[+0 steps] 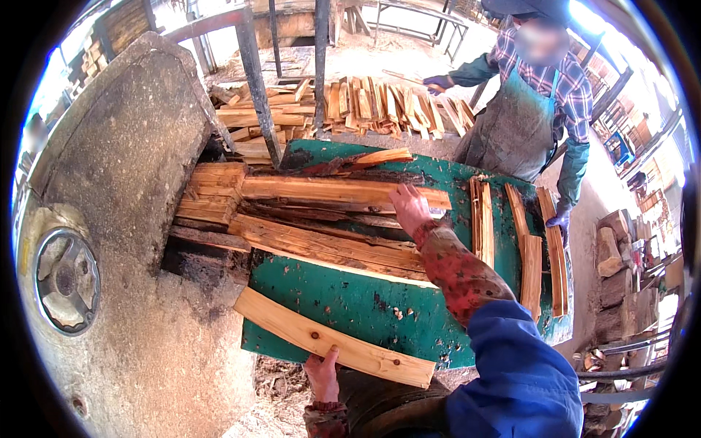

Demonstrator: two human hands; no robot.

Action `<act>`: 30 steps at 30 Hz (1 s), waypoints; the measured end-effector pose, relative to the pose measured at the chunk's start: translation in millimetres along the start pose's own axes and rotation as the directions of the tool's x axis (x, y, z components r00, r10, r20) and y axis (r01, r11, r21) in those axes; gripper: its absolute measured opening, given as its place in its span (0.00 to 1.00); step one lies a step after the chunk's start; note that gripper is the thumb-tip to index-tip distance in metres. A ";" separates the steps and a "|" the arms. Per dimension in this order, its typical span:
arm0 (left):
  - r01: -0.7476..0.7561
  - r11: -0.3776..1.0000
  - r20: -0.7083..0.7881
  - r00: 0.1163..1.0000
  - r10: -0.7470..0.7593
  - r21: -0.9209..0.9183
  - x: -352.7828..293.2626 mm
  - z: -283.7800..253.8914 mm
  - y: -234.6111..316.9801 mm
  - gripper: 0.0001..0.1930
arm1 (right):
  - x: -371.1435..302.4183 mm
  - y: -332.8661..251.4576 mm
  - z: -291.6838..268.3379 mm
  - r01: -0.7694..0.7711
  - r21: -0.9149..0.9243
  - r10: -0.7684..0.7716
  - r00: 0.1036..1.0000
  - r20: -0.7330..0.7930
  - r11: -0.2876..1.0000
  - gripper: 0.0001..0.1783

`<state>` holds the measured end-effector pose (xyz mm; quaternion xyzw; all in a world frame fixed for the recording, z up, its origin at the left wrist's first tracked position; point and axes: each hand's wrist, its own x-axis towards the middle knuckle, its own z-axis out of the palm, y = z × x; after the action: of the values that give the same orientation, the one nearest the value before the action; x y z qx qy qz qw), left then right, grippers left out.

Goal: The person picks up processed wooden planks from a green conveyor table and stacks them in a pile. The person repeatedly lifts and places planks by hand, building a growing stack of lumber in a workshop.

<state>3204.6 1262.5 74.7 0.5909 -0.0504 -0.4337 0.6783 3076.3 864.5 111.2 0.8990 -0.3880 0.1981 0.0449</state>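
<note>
workshop, head view: green table [292, 285], strewn with chips; concrete-coloured machine housing [109, 160] at its left, bearing a handwheel [67, 280]. left hand [323, 376]: thumb on the face, fingers partly hidden beneath, clamped on the near edge of a pale knotted plank [285, 320] spanning the table's near side. right hand [412, 208]: fingers bent onto a long board [314, 190]; whether they grip, i cannot tell. opposite, i log an aproned, gloved co-worker [511, 128].

Two bare hands [411, 207], two gloves [438, 84], one green table [292, 290], one handwheel [66, 281] and over a dozen planks [343, 342] show.
</note>
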 end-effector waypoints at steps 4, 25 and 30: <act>0.022 1.000 -0.003 1.000 -0.022 -0.005 0.8 6.2 8.8 0.28 | 4.1 11.9 -13.7 0.187 -0.138 -0.169 0.976 0.137 0.973 0.10; 0.052 0.997 -0.017 0.999 -0.051 0.054 0.5 5.1 6.4 0.22 | -60.9 34.3 -35.4 -0.145 0.193 0.067 0.930 0.361 0.970 0.23; 0.036 0.999 -0.052 0.998 -0.035 0.036 -2.6 11.0 8.8 0.21 | -53.2 42.9 -78.3 -0.139 0.149 0.095 0.959 0.268 0.979 0.09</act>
<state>3201.2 1255.2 86.6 0.6152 -0.0303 -0.4292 0.6606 2987.4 889.2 159.1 0.8932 -0.4252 0.1128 -0.0934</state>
